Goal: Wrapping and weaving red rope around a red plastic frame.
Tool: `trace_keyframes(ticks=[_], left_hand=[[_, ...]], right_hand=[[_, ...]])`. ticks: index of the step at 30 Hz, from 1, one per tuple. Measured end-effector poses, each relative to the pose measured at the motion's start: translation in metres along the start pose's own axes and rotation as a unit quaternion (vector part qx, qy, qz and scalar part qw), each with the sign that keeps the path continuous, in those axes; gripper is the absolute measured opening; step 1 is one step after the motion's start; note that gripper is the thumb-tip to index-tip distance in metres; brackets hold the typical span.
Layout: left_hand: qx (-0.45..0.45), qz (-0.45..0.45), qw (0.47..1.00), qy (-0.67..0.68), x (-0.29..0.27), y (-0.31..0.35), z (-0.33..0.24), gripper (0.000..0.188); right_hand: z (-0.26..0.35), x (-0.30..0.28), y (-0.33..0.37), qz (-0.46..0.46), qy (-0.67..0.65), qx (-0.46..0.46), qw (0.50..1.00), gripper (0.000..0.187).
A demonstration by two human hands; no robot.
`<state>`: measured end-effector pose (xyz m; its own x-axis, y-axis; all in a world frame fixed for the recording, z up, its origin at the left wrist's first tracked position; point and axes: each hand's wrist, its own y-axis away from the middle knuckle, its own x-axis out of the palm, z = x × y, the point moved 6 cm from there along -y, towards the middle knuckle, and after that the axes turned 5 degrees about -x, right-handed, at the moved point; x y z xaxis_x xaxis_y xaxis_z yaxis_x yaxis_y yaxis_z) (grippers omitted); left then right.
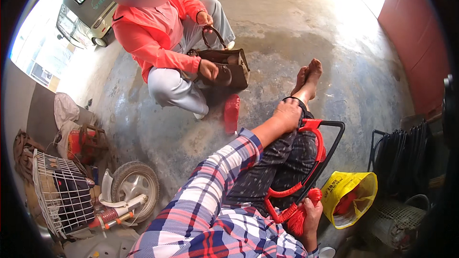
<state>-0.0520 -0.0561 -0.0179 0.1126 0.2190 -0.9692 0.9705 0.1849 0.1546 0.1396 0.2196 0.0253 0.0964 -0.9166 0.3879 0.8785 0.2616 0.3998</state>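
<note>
A black metal frame [330, 157], partly wrapped in red cord [290, 191], rests against my legs. My right hand [311, 212] is closed round a bundle of red cord [297, 220] at the near end of the frame. My left hand [287, 114] lies over my lower leg by the dark trouser cuff, close to the frame's far end. Its fingers look laid out along the leg, though their tips are partly hidden. My bare feet [308, 79] stretch out ahead, crossed at the ankles.
Opposite crouches a person in a pink jacket [158, 48] with a brown handbag [232, 74]. A red bundle [232, 113] lies on the concrete floor. A yellow bag [351, 193] holding red material stands at my right, near folded black chairs [399, 153]. A wheeled vehicle with a wire basket [62, 191] is left.
</note>
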Motion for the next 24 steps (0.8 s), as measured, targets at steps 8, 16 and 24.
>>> trace_keyframes(ticks=[8,16,24], left_hand=[[0.199,-0.011,0.976,-0.091,0.001,0.025,-0.052,0.029],[0.205,-0.004,0.976,-0.076,0.002,0.024,-0.051,0.029],[0.200,0.004,0.976,-0.081,0.001,0.024,-0.052,0.029]], right_hand=[[0.001,0.001,-0.001,0.002,0.014,0.006,1.000,0.016],[0.000,-0.001,0.000,-0.011,0.001,0.001,1.000,0.015],[-0.001,-0.003,-0.002,-0.002,-0.006,0.002,1.000,0.017]])
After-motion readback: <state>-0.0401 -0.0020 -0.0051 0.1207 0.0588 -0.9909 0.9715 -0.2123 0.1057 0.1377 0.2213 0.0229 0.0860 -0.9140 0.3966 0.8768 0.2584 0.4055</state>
